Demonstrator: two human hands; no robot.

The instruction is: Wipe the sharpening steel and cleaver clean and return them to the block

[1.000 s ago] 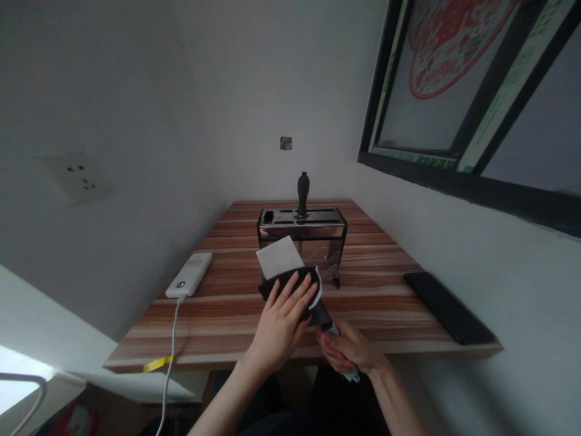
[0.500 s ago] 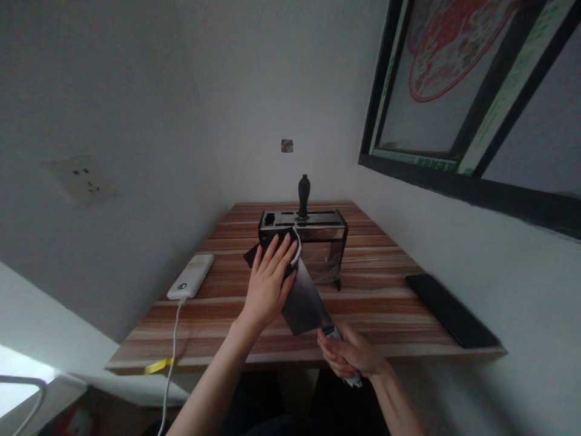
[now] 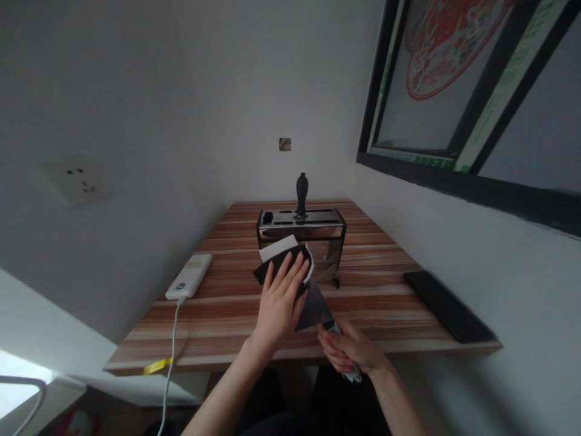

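Note:
My right hand [image 3: 347,350] is wrapped around the light-coloured handle [image 3: 350,372] of a cleaver near the table's front edge. The wide blade [image 3: 313,310] points away from me and to the left, held above the table. Over the middle of the blade lies a black cloth [image 3: 276,261] with a white edge. My left hand [image 3: 281,297] holds this cloth against the blade, fingers nearly straight and close together, the thumb side towards the handle. The blade's far end shows bright beyond the cloth. Behind it stands a knife block [image 3: 318,219] with one black-handled tool [image 3: 302,195] upright in it.
A white power bank [image 3: 189,276] with a cable [image 3: 173,333] lies at the left of the striped wooden table [image 3: 227,312]. A black phone-like slab [image 3: 447,303] rests near the right edge. Walls enclose the table at the back and sides; a dark-framed window or panel [image 3: 408,178] is at right.
My left hand and the black cloth have slid along the blade towards the handle, rightward and nearer to me. The blade's far end has come into view. My right hand has barely moved.

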